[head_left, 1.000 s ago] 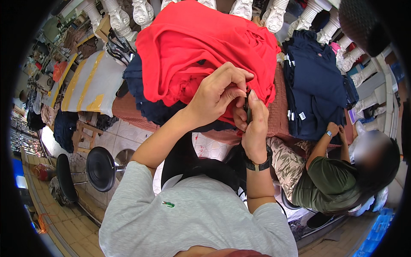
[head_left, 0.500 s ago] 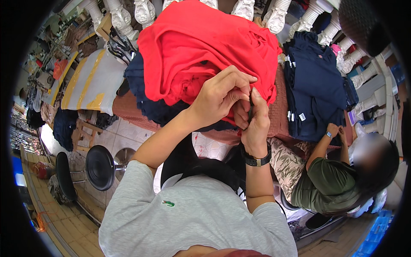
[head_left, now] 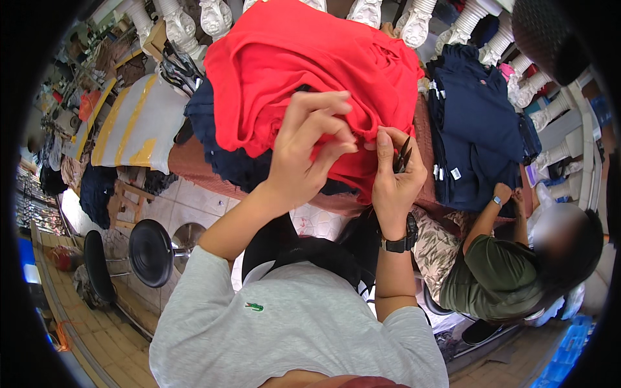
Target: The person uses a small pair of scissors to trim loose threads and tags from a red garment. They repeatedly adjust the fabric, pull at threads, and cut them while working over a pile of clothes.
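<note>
A heap of red knit garments (head_left: 291, 45) lies in front of me on top of dark navy clothing (head_left: 226, 158). My right hand (head_left: 400, 181) pinches an edge of the red fabric between thumb and finger. Small dark thread snips (head_left: 404, 155) sit in the same hand, their pointed blades sticking up past the fingers. My left hand (head_left: 301, 149) hovers over the near side of the heap, thumb and forefinger drawn together, the other fingers loosely bent. Whatever is in that pinch, if anything, is too small to make out.
Folded navy garments (head_left: 475, 123) with white tags stand stacked at right, by a seated person in a green shirt (head_left: 498, 278). Brown cloth (head_left: 424, 168) covers the table. White balusters (head_left: 414, 26) line the back. A black round stool (head_left: 152, 252) stands at left.
My hands were together over the snips; now they are apart, the left shifted left and the right slightly right. The snips now rest within my right hand, which grips the red edge.
</note>
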A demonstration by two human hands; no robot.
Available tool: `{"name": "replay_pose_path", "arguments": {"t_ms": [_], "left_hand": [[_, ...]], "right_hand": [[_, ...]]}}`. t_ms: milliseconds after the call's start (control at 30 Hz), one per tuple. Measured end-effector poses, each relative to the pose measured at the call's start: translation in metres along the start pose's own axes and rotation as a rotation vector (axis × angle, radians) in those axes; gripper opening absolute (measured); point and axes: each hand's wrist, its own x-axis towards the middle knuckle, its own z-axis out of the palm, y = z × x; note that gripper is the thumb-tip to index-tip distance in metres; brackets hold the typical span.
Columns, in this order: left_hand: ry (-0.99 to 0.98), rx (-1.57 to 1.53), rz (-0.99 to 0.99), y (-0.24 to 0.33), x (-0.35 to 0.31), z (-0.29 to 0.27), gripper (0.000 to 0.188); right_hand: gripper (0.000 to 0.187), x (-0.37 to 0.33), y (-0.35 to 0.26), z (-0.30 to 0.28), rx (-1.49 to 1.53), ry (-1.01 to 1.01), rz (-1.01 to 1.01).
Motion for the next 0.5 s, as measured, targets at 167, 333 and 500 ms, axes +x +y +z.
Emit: {"name": "replay_pose_path", "arguments": {"t_ms": [167, 333, 500], "left_hand": [[-0.169, -0.051, -0.131, 0.004, -0.037, -0.022, 0.014], [-0.261, 0.283, -0.124, 0.027, -0.015, -0.02, 0.036], [-0.095, 0.363, 0.115, -0.009, 0.012, 0.008, 0.029]], "right_hand": [[0.016, -0.001, -0.015, -0.004, 0.046, -0.026, 0.103], [0.019, 0.002, -0.014, -0.002, 0.023, -0.008, 0.088], [0.019, 0.006, -0.022, -0.004, -0.046, -0.024, 0.05]]}}
